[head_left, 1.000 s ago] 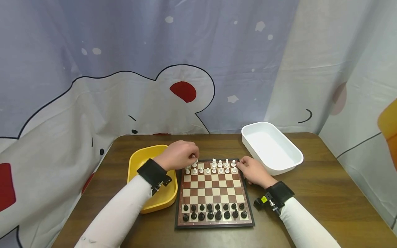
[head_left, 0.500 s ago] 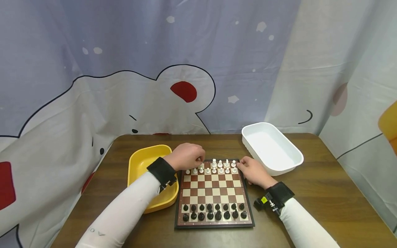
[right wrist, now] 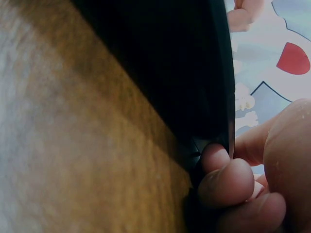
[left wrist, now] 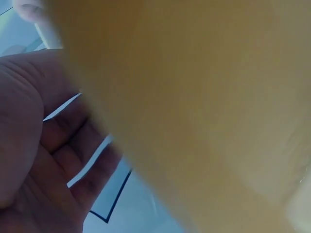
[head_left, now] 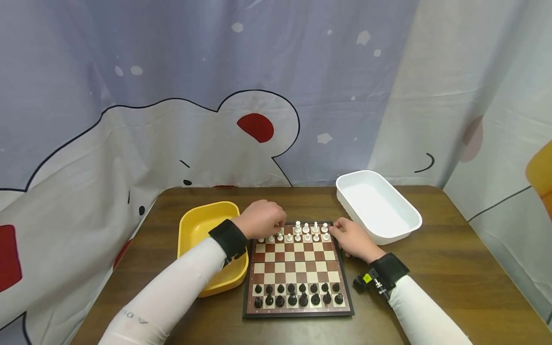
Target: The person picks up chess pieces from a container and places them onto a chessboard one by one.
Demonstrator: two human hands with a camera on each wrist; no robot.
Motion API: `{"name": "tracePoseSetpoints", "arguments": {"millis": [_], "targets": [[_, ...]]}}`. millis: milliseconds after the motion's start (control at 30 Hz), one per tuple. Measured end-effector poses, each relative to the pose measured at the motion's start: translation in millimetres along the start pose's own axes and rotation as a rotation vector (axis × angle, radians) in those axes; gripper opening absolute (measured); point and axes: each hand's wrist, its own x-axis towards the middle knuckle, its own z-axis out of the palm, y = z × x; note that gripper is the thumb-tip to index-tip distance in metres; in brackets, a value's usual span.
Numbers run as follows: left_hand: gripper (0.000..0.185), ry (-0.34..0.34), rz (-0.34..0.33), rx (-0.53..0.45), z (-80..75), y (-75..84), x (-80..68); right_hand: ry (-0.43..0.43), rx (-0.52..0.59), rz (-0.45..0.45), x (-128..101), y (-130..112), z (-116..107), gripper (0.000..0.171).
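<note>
A chessboard [head_left: 295, 266] lies flat on the table, with black chess pieces [head_left: 304, 300] in two rows at its near side. White chess pieces [head_left: 316, 227] line the far side. Over the back row, toward the far left, my left hand [head_left: 261, 219] pinches a white chess piece, mostly hidden behind the fingers. A yellow tray [left wrist: 194, 97] blocks most of the left wrist view. At the board's far right corner my right hand [head_left: 355, 238] grips the edge. Its curled fingers [right wrist: 228, 184] are under the dark board side in the right wrist view, thumb above.
Left of the board stands the yellow tray, partly under my left forearm. A white tray [head_left: 379, 206] sits at the back right, close beyond my right hand. Behind the brown table [head_left: 453, 268] hangs a printed curtain [head_left: 172, 139].
My left hand has shifted right along the far white row, from the left corner squares toward the middle, then barely moved in the last half second. My right hand stays at the board's edge.
</note>
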Motion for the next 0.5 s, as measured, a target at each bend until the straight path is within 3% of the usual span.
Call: {"name": "tracePoseSetpoints", "arguments": {"millis": [500], "targets": [[0.004,0.022,0.022,0.034,11.7,0.8,2.4,-0.003,0.004,0.003,0.6,0.8,0.1,0.025]]}}
